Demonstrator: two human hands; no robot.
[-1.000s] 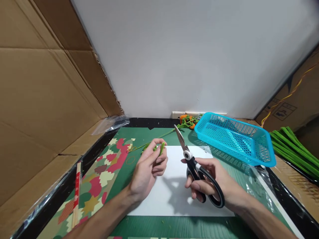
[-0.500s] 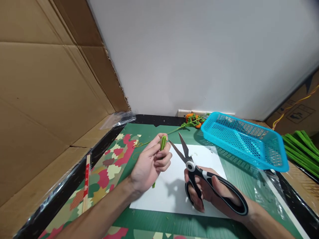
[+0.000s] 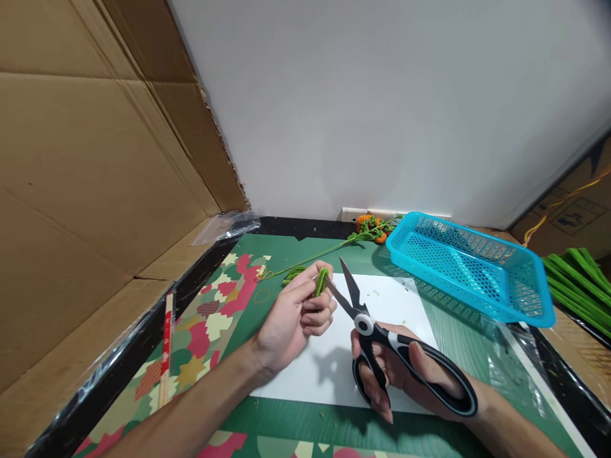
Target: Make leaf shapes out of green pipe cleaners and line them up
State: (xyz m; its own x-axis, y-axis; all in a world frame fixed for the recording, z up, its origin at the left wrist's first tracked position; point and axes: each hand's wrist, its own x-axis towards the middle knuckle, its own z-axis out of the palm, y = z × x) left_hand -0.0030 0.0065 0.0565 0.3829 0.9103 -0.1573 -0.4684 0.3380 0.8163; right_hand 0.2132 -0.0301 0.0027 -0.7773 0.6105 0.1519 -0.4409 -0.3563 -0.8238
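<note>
The left hand (image 3: 291, 321) pinches a green strip (image 3: 323, 275), which now bends over in a loop at the fingertips where half a second ago it stood straighter; the end that hung below the palm is out of sight, and more green shows behind the knuckles. The right hand (image 3: 403, 375) grasps the scissors (image 3: 365, 324), fingers in the handles; the blades stand apart as before, the lower tip now right by the loop, though I cannot tell whether they touch. Around them, left to right: cardboard (image 3: 86, 159), red-wrapped sticks (image 3: 167, 343), a plastic bag (image 3: 229, 228), a green mat (image 3: 286, 251) with camouflage patterning, white paper (image 3: 324, 369) under the hands, orange flowers (image 3: 366, 222) by the pale wall (image 3: 334, 108), a blue basket (image 3: 544, 299) and green stems (image 3: 580, 280).
</note>
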